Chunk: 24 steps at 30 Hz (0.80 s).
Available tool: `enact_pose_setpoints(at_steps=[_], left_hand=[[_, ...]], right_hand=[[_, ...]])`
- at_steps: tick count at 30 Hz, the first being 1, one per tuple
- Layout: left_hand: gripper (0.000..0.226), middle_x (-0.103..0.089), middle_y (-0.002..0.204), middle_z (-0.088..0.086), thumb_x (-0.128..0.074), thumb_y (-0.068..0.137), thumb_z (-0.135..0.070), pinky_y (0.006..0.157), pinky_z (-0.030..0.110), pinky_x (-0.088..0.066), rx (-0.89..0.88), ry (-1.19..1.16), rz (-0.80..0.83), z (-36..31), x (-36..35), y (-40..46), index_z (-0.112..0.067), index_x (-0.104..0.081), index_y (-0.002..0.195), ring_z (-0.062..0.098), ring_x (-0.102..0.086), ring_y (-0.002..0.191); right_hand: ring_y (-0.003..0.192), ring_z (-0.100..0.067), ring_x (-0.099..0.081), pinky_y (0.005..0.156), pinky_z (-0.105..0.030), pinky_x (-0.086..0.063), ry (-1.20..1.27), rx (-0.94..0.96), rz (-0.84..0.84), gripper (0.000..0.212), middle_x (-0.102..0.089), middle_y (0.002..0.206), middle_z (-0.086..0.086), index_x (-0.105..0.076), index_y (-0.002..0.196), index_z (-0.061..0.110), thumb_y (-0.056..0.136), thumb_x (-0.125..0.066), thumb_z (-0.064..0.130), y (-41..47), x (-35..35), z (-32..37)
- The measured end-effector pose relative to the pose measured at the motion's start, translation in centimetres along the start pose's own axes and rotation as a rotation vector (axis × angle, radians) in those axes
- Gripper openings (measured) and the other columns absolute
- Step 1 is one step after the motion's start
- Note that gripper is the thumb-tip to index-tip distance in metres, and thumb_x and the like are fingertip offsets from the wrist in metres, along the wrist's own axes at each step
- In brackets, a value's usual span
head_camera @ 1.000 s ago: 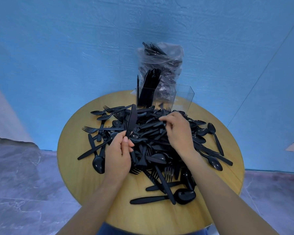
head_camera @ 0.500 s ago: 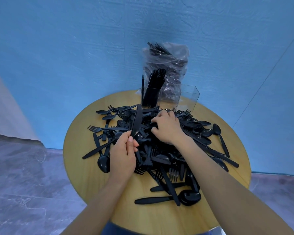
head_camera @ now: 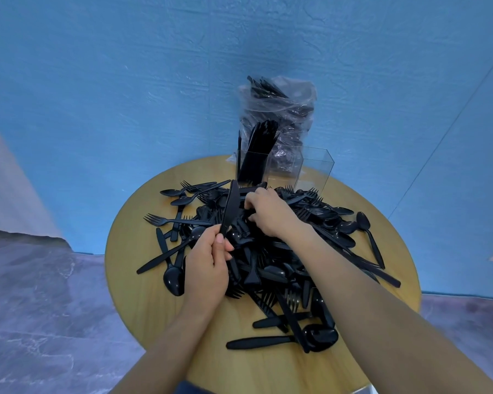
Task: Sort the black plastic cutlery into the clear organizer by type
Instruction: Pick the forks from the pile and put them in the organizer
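Left hand (head_camera: 205,265): fingers (head_camera: 219,239) and thumb curled round the handle end of a black knife (head_camera: 230,206), pinching it near the bottom. The knife is tilted up and away from the person, blade end over the far part of the pile, just in front of the organizer.

Right hand (head_camera: 271,213): fingers (head_camera: 250,201) bent down into the far part of the cutlery pile (head_camera: 268,251), tips among the pieces. They appear to pinch a piece there; which kind cannot be told, as the tips are partly hidden.

Pile: black forks, spoons and knives, tangled, covers the middle and right of the round wooden surface (head_camera: 143,294). Loose pieces at the edges: a fork (head_camera: 165,220) at the left, tines pointing left; a spoon (head_camera: 173,280) just left of the left hand; a spoon (head_camera: 320,338) and a knife handle nearest the person; a spoon (head_camera: 367,231) at the right.

Clear organizer (head_camera: 313,169): stands at the far edge of the surface, touching the pile. Its left compartment holds upright black cutlery (head_camera: 256,155); type not legible. The right compartment looks clear through.

Behind the organizer: a clear plastic bag (head_camera: 279,109) with more black cutlery, against a blue wall (head_camera: 125,81). Grey marbled floor (head_camera: 40,308) below.
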<state>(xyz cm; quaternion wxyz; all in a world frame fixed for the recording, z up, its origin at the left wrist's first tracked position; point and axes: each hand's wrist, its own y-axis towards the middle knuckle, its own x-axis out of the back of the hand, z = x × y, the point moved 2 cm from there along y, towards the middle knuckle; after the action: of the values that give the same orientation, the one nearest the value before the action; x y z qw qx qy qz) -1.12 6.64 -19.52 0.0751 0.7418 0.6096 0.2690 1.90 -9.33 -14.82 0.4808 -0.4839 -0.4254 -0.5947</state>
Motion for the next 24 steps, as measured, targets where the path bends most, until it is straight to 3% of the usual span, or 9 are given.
enact_pose_setpoints(at_steps=[4,8,14,19,21,24], left_hand=[[0.023,-0.057,0.071,-0.009,-0.038,0.099,-0.01,0.065,0.005,-0.041,-0.005,-0.003,-0.004,-0.1,0.0,0.0,-0.024,-0.055,0.101,-0.001,-0.056,0.071],[0.023,-0.056,0.07,-0.01,-0.038,0.099,-0.01,0.065,0.007,-0.042,-0.002,-0.004,-0.002,0.0,0.0,0.0,-0.025,-0.056,0.1,0.0,-0.055,0.07],[0.022,-0.056,0.07,-0.009,-0.038,0.099,-0.01,0.065,0.004,-0.04,0.005,-0.007,-0.001,0.0,-0.1,0.1,-0.019,-0.057,0.102,-0.001,-0.056,0.07],[0.022,-0.056,0.07,-0.008,-0.038,0.099,-0.01,0.066,0.005,-0.04,0.023,-0.022,0.001,0.0,0.0,0.0,-0.019,-0.058,0.101,-0.001,-0.055,0.07],[0.022,-0.056,0.071,-0.008,-0.038,0.099,-0.01,0.067,0.004,-0.04,0.023,-0.023,0.0,0.1,0.0,0.0,-0.02,-0.057,0.103,-0.001,-0.055,0.07],[0.022,-0.057,0.072,-0.007,-0.037,0.1,-0.012,0.066,0.003,-0.039,0.03,-0.02,0.008,0.1,0.0,0.0,-0.022,-0.056,0.103,-0.001,-0.055,0.071]], right_hand=[[0.117,-0.025,-0.04,0.096,-0.032,-0.037,0.066,0.03,-0.151,0.025,-0.049,0.123,-0.008,-0.053,0.119,0.009,0.094,-0.054,0.012,-0.4,0.8,-0.3],[0.109,-0.025,-0.041,0.088,-0.026,-0.029,0.11,0.072,-0.358,0.021,-0.053,0.117,-0.006,-0.056,0.116,0.009,0.097,-0.047,0.013,-0.8,1.8,-0.8],[0.101,-0.025,-0.048,0.085,-0.024,-0.032,0.267,0.078,-0.521,0.018,-0.06,0.103,-0.004,-0.063,0.104,0.01,0.097,-0.046,0.01,-1.5,3.1,-1.9],[0.079,0.004,-0.05,0.073,-0.003,-0.036,0.667,-0.015,-0.768,0.016,-0.06,0.094,0.007,-0.066,0.102,0.014,0.095,-0.051,0.01,-3.9,5.5,-2.0],[0.079,0.005,-0.052,0.073,-0.006,-0.04,0.826,-0.075,-0.878,0.015,-0.06,0.09,0.011,-0.064,0.097,0.019,0.094,-0.053,0.01,-4.7,5.7,-2.7],[0.079,-0.006,-0.054,0.079,-0.029,-0.05,0.976,-0.156,-0.993,0.017,-0.061,0.086,0.011,-0.064,0.094,0.022,0.093,-0.054,0.008,-5.5,5.4,-4.0]])
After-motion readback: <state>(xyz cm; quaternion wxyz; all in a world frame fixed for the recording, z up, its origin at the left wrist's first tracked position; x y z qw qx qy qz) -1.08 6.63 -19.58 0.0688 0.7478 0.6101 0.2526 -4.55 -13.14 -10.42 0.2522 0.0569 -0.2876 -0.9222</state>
